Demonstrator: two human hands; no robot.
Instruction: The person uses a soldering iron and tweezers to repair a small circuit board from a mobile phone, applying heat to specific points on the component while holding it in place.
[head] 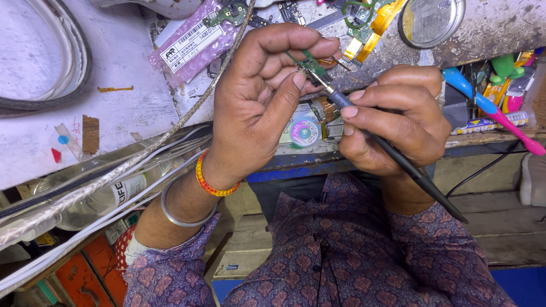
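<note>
The small green circuit board [310,63] is narrow, with tiny metal parts, held above the desk [131,108] edge. My left hand [267,96] pinches it in a closed grip between thumb and fingertips. My right hand [392,125] wraps tight around a dark soldering iron [398,159], its tip touching the board.

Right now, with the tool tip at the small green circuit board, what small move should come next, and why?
Probably steady the thin dark pen-shaped tool in the right hand: its metal tip already meets the small green circuit board, which the left hand pinches above the bench.
</note>
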